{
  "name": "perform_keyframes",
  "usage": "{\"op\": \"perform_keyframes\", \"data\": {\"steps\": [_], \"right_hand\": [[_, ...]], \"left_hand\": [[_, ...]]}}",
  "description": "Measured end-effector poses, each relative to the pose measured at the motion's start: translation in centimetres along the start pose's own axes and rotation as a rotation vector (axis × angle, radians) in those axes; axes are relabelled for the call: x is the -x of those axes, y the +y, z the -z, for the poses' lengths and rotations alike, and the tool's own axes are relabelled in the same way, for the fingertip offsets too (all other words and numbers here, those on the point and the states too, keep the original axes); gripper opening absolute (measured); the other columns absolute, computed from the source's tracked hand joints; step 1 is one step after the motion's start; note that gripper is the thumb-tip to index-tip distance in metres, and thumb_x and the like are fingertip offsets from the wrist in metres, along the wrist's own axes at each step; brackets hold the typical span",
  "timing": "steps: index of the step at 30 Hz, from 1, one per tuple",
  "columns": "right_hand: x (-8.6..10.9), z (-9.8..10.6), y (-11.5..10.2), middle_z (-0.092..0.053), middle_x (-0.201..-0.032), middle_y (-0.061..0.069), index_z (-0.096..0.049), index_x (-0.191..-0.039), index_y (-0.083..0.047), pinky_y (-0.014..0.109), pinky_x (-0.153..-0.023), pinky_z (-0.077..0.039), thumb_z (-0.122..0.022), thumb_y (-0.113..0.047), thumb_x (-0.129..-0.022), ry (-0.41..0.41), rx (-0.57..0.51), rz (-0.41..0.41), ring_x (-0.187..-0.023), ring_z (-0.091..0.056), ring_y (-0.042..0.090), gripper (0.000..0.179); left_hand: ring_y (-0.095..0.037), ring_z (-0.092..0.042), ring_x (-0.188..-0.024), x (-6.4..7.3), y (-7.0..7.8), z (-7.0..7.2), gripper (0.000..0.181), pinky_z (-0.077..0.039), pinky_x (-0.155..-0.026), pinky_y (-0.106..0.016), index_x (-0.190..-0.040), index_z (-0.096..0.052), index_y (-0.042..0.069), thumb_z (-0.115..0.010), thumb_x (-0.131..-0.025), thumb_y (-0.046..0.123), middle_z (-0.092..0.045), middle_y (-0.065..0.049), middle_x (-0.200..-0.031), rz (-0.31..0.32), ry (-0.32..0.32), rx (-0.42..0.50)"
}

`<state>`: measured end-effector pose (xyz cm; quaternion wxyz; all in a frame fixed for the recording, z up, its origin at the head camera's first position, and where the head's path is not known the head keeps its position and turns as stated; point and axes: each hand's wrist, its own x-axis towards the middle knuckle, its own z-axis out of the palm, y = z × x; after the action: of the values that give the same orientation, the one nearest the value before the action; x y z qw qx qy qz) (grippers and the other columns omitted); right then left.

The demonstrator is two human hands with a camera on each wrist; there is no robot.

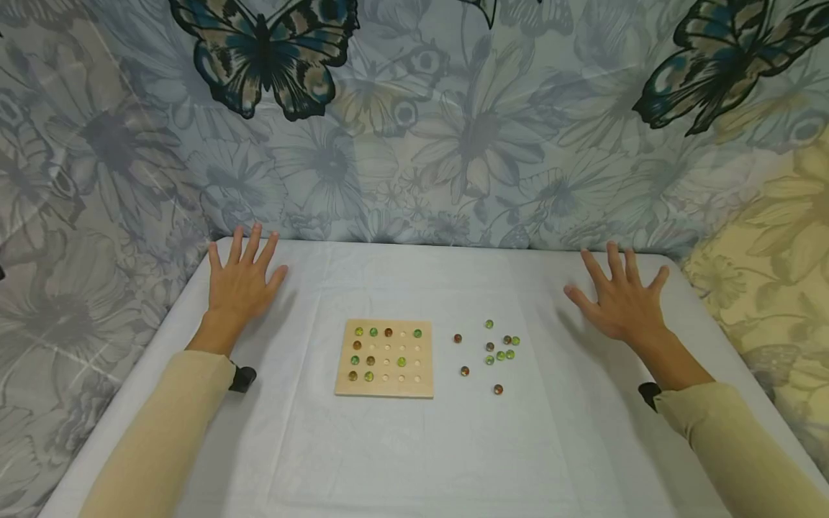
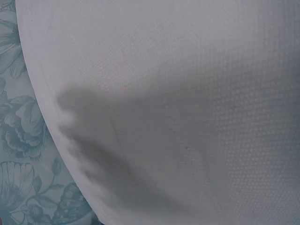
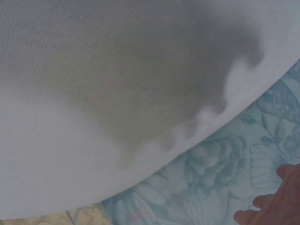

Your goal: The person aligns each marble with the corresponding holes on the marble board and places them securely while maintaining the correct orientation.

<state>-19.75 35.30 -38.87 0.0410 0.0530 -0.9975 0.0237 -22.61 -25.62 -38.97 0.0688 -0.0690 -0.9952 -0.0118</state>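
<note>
My left hand (image 1: 239, 284) is spread out with straight fingers over the far left of the white table, holding nothing. On the far right my right hand (image 1: 622, 302) is spread the same way, and its fingertips (image 3: 260, 201) show at the corner of the right wrist view. Between the hands lies a square wooden board (image 1: 409, 388) with rows of round hollows. Green and brown glass marbles sit in some hollows, mostly on its left side, such as a green marble (image 1: 401, 362). Several loose marbles (image 1: 501, 355) lie on the cloth right of the board. Neither hand touches them.
A white cloth (image 1: 401, 460) covers the table, whose far edge meets a hanging fabric (image 1: 388, 165) printed with flowers and butterflies. Yellow floral fabric (image 1: 777, 237) hangs at the right. Hand shadows fall on the cloth in both wrist views.
</note>
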Motion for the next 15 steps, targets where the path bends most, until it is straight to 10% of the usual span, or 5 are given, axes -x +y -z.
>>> {"op": "perform_keyframes", "data": {"steps": [15], "right_hand": [[0.48,0.57,-0.74,-0.004,-0.163,0.027,-0.013,-0.162,-0.021,0.079,-0.099,0.017,-0.035,-0.069,-0.098,0.013,0.016,0.031,-0.147,-0.002,0.052,0.083]], "left_hand": [[-0.037,0.007,-0.152,0.21,0.43,0.2,0.067,0.012,-0.112,-0.067,-0.161,-0.015,0.014,-0.033,-0.107,0.048,0.0,-0.013,-0.167,-0.016,-0.007,-0.012]]}}
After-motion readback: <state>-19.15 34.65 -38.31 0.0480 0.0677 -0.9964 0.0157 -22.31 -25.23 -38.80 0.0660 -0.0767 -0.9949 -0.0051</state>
